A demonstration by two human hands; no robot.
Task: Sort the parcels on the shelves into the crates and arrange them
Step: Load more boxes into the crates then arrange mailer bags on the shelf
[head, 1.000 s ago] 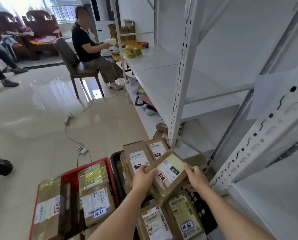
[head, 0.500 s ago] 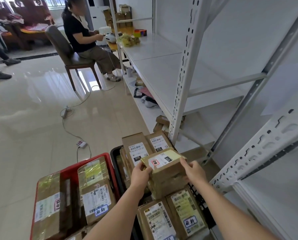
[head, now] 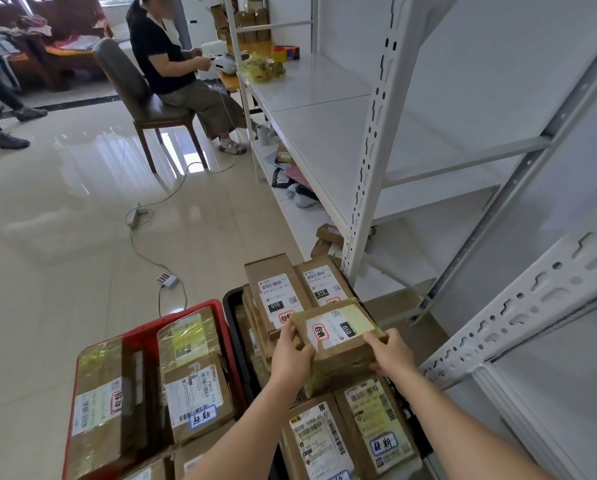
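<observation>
now taped parcel (head: 338, 344) label-up, long axis left-right — left hand (head: 291, 358), right hand (head: 392, 355) fingers gripping ends.

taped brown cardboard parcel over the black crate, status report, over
Left hand and right hand grip taped brown cardboard parcel. Held above packed black crate. Upright labelled boxes close behind.

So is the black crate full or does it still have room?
Full: brown cardboard parcels cover the black crate and rise above its rim; both hands, left and right, hold another on top.
</observation>
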